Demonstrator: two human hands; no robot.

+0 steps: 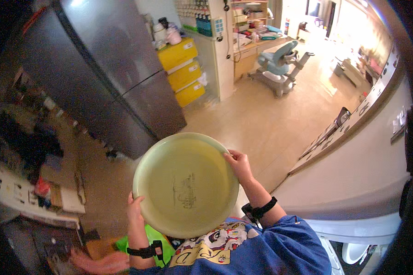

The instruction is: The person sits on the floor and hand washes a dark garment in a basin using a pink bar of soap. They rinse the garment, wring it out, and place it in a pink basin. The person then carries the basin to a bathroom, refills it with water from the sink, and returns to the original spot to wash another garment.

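Note:
A large round light-green basin (186,185) with a dark printed drawing on its bottom is held in front of my chest, its inside facing the camera. My left hand (136,208) grips its rim at the lower left, thumb over the edge. On the upper right of the rim my right hand (238,165) has hold, thumb on the inner side and fingers behind. Black straps with small devices sit on both forearms. The basin hides most of the fingers.
A dark refrigerator (117,51) stands at upper left beside stacked yellow drawers (181,74). A blue swivel chair (278,62) is by a desk farther back. At right runs a pale wall (347,165). Another person's blurred arm (101,263) shows at lower left.

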